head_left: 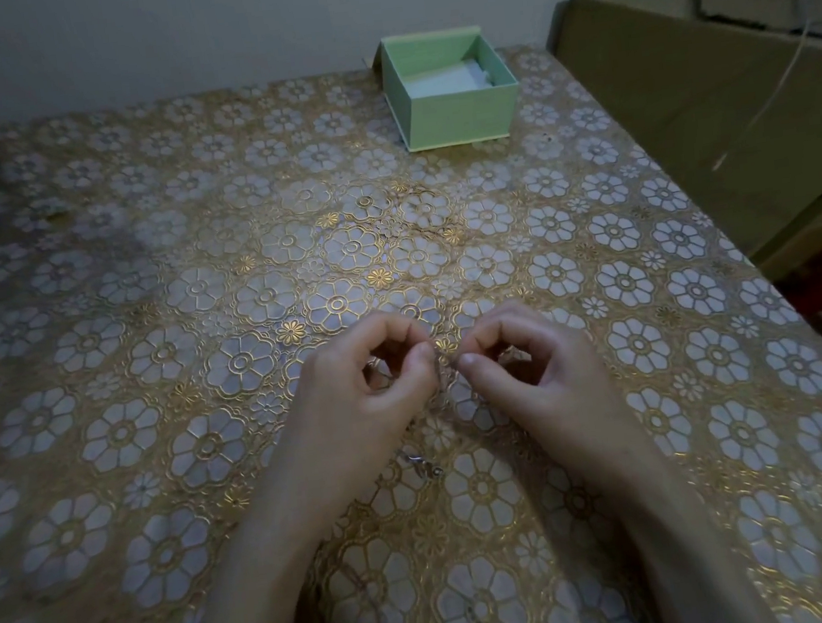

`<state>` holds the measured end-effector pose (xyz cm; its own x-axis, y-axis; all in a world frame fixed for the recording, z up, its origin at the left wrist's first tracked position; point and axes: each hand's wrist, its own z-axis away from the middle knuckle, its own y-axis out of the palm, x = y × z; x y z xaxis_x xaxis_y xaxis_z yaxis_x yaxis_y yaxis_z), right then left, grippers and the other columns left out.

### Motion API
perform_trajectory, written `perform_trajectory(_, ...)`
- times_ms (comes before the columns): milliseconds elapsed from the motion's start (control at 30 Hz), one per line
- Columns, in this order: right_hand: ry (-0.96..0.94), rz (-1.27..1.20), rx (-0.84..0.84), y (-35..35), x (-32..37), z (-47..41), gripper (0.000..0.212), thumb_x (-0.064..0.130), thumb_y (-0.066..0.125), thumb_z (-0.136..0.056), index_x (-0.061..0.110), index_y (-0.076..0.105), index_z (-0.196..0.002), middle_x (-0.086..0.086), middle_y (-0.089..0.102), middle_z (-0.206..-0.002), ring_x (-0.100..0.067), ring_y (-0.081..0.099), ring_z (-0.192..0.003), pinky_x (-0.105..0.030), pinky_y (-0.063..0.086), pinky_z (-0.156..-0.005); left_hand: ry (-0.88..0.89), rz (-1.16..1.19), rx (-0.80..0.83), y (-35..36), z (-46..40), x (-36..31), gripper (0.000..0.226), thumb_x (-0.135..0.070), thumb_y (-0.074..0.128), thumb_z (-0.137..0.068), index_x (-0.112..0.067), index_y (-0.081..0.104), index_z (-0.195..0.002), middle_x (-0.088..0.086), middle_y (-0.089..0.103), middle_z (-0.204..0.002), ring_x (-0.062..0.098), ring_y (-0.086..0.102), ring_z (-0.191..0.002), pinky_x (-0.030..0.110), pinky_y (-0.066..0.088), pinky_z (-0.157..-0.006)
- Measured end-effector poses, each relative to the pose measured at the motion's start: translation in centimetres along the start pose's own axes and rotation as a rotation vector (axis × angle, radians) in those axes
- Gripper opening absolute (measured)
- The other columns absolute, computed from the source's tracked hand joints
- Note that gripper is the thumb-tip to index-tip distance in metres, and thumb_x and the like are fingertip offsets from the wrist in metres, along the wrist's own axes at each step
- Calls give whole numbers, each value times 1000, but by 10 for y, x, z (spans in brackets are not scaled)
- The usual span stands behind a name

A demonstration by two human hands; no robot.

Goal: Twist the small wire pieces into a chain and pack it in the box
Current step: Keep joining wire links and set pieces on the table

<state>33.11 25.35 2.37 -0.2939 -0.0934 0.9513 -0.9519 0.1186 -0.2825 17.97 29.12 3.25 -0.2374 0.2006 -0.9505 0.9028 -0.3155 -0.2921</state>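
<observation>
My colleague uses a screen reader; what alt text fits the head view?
Left hand and right hand pinch a thin wire piece between them above a floral tablecloth. An open green box sits at the far edge.

Dim room, patterned table against a plain wall

A table (194,293) under a gold floral-patterned cover fills the view; a plain pale wall (166,27) runs from 10 to 1 o'clock, and a large brown cardboard box (680,95) stands at 2 o'clock.
</observation>
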Motion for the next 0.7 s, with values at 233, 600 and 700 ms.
perform_trajectory(233,-31,53,-33,3,2,0,6,23,63,-77,21,69,-75,5,61,-80,-9,56,-74,-12,41,-66,-6,34,23,-1,0,-2,8,-24,58,-80,-23,61,-73,-9,59,-65,5,40,-48,14,31,-45)
perform_trajectory(600,-108,156,-154,4,-1,-1,9,22,64,-79,20,73,-79,6,59,-84,-2,54,-75,-8,36,-66,-55,159,-66,1,-2,-2,17,-1,55,-89,-12,60,-76,-9,68,-69,3,58,-63,15,46,-61)
perform_trajectory(700,-121,133,-152,3,1,-1,4,21,65,-78,24,67,-80,9,61,-86,-5,53,-73,-9,37,-65,-60,205,-74,2,-2,-6,16,0,52,-89,-8,58,-78,-7,67,-65,-3,60,-62,8,45,-61)
